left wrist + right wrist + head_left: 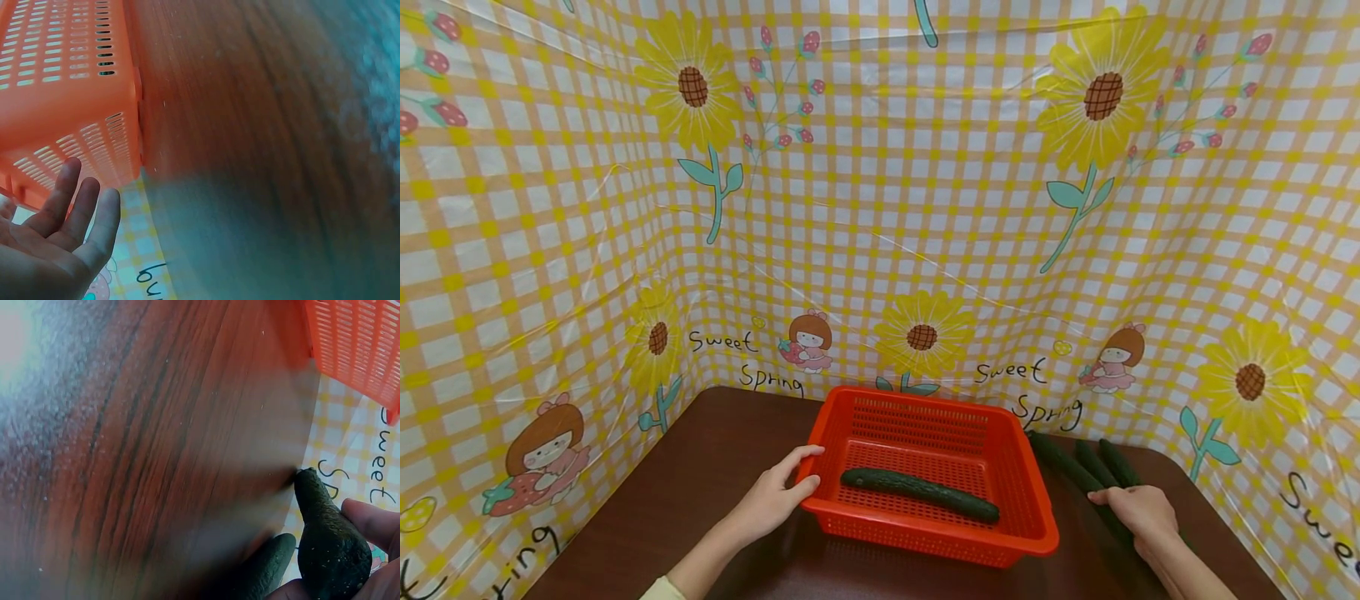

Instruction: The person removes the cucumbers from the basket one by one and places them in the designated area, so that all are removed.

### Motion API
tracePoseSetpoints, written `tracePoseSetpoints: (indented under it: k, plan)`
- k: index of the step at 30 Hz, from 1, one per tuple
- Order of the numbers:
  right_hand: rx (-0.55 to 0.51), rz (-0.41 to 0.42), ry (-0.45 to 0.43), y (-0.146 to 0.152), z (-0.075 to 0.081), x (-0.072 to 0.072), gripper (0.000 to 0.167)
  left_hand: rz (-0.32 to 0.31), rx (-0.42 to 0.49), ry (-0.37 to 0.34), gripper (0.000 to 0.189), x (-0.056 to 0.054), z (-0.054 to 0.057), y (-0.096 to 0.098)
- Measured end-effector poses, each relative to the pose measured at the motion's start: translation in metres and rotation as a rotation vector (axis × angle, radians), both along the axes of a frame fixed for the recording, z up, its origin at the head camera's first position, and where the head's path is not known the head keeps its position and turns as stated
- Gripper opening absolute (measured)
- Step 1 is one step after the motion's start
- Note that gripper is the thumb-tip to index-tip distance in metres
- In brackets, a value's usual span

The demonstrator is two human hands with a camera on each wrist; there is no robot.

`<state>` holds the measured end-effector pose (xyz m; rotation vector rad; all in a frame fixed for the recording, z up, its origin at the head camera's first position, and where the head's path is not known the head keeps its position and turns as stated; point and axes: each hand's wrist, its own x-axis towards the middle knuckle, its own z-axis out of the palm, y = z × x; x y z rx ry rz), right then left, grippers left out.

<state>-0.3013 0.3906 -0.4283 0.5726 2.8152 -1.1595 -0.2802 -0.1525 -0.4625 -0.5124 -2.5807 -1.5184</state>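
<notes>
In the head view, a red plastic basket (925, 532) with slotted walls stands on the table. One dark green cucumber (921, 492) lies in it, slanting across the bottom. My left hand (771, 500) touches the basket's left rim with thumb and forefinger; in the left wrist view its other fingers (84, 206) extend loosely by the slotted wall. To the basket's right, my right hand (1142, 512) grips a cucumber (331, 544), as the right wrist view shows. Beside that one is another cucumber (272, 569). The far ends of several cucumbers (1118, 462) show beyond the hand.
Under everything is a dark brown wood-grain table (700, 450). Checked cloth (880, 192) with sunflowers and cartoon girls hangs behind it and along both sides, reaching down to the table's edges.
</notes>
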Motion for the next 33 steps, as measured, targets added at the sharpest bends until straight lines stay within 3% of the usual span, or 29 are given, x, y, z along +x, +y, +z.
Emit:
tracePoseSetpoints:
  k: [6, 12, 23, 27, 33]
  plan:
    - [0.052, -0.033, 0.019, -0.003, 0.002, -0.001, 0.035, -0.001, 0.006, 0.002, 0.041, 0.001, 0.001, 0.0]
    - [0.057, -0.071, 0.028, -0.005, 0.001, -0.001, 0.026, -0.001, 0.008, -0.002, 0.041, 0.0, 0.0, 0.0]
    - [0.062, -0.09, 0.021, -0.002, -0.003, -0.003, 0.027, 0.014, -0.013, -0.003, 0.04, -0.001, -0.002, 0.0]
    - [0.081, -0.072, 0.004, 0.001, -0.005, -0.004, 0.029, 0.012, -0.02, -0.005, 0.04, 0.0, -0.002, 0.0]
    - [0.141, 0.031, -0.03, 0.011, -0.012, -0.009, 0.032, 0.003, -0.01, 0.007, 0.04, 0.0, -0.001, 0.001]
